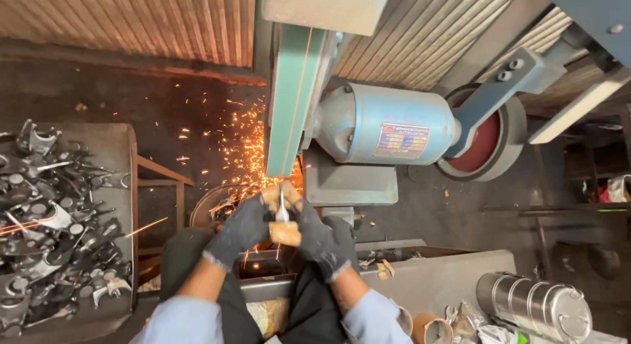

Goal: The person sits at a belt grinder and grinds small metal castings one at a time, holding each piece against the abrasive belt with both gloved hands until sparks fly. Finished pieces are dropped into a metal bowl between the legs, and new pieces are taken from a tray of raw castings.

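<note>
Both hands gloved, gripping one small metal part (pixel 282 209) and pressing its top end against the green sanding belt (pixel 289 100) – sparks (pixel 243 147) spraying out to the left. Left hand (pixel 243 229) is closing tight around the part from the left, right hand (pixel 322 242) is clamping it from the right, fingers curled shut on both. A tan block (pixel 284 233) is sitting between the hands just below the part. Blue motor (pixel 388 123) is mounted right of the belt, red-faced wheel (pixel 483 143) beyond it. Tray of dark metal pieces (pixel 59 225) is lying at far left – steel stacked container (pixel 536 304) at lower right.
</note>
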{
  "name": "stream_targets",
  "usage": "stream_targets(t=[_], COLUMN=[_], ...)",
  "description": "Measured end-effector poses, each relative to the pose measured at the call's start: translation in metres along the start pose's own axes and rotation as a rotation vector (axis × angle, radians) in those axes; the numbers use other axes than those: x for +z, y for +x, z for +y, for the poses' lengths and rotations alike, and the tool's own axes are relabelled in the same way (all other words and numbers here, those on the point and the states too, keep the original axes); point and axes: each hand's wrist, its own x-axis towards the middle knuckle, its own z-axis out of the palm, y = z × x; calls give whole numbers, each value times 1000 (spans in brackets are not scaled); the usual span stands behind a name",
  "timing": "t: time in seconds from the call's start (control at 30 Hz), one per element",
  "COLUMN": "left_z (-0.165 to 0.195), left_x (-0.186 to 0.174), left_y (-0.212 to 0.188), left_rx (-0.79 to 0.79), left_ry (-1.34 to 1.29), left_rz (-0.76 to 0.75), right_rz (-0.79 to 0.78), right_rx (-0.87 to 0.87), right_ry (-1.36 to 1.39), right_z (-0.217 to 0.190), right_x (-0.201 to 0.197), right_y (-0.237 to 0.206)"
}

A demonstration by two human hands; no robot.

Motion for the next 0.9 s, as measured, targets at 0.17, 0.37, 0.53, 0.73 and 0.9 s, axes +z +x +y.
stream_targets(t=[0.17,0.37,0.53,0.73,0.9], left_z=[9,-11,25,1,-88], left_x=[24,57,50,14,-3], left_y=[-28,-46,-49,-1,56], left_rx=[202,209,423,-102,-224], left_ry=[1015,561,714,-311,-1051], left_rz=[380,499,346,34,148], right_rz=[233,179,45,21,190], right_rx=[202,315,-93,92,-55], right_ry=[-63,532,-446,-295,52], right_z=[-27,14,24,59,112], right_x=[30,19,-21,-38,-31], right_y=[-23,-56,-74,-12,33])
